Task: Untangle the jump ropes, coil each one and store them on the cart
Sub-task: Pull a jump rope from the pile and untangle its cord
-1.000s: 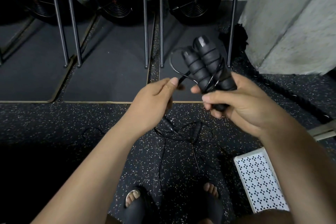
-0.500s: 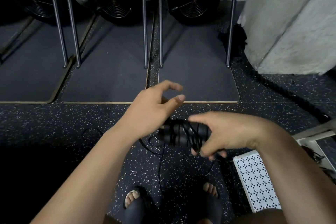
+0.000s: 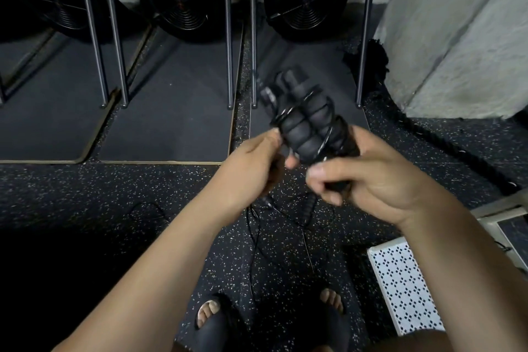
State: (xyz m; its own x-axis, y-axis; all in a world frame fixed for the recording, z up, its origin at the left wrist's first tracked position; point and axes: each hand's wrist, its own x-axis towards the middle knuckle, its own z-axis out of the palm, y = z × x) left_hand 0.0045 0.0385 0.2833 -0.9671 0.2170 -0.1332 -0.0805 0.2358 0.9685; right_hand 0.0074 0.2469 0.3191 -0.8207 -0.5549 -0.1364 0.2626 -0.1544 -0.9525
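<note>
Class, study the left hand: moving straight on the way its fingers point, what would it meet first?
The left hand would meet the bundle of black foam jump-rope handles wound with cord, gripped by the right hand. Its thumb seems at the bundle's edge, though blur hides contact.

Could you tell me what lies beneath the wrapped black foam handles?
Under the wrapped black foam handles: a loose black rope on speckled flooring; left hand and right hand cover part.

Loose jump rope [image 3: 310, 204] sprawls on speckled floor [image 3: 85, 194], with open floor left of it. Behind it, upright metal poles [image 3: 228, 37] fence off the mats. Right of it, thick rope [image 3: 457, 151], concrete wall [image 3: 457, 37] and white patterned panel [image 3: 405, 288] crowd in. Sandalled feet [image 3: 211, 320] stand just in front.
</note>
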